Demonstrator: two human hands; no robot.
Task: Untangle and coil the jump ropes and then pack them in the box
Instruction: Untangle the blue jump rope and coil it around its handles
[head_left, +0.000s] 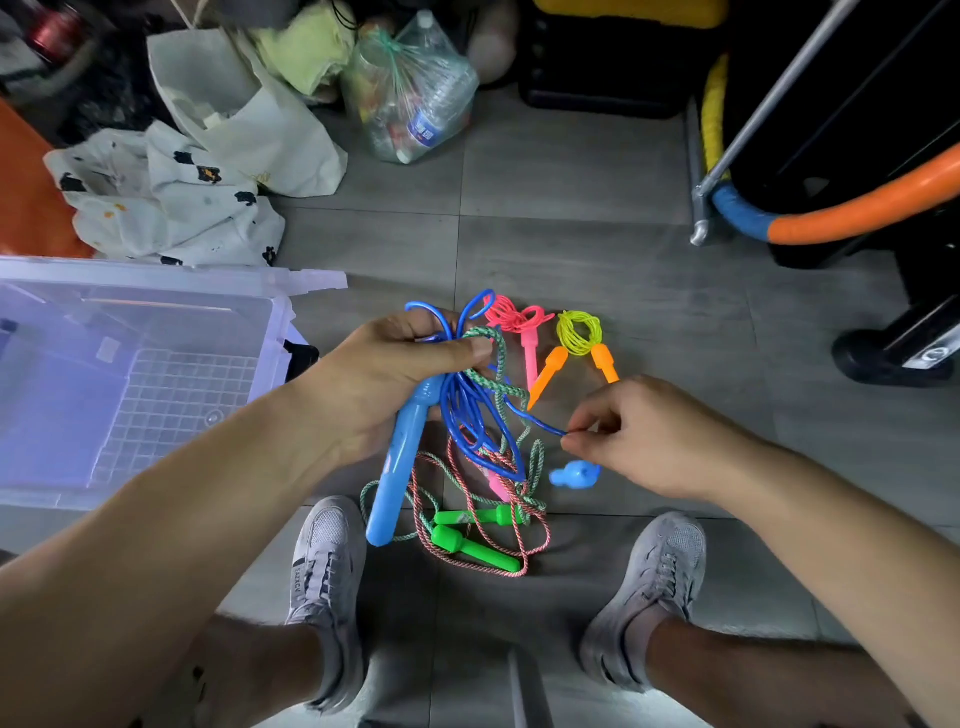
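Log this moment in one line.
step: untangling | left hand: grips blue rope | right hand: pinches blue rope | pink rope, yellow rope: coiled | box: open

L hand (387, 374) grips blue rope (470, 410), R hand (639, 436) pinches strand

A cluttered storage corner of a home: on a grey tiled floor (571, 249), a white fabric bag (260, 130), a crumpled white printed cloth (171, 208) and a knotted clear plastic bag of empty bottles (410, 98) lie heaped along the far side. A translucent plastic storage box (156, 280) sits at left. An orange and blue foam-padded tube (857, 208) curves at right, with a black and yellow case (613, 52) further back.
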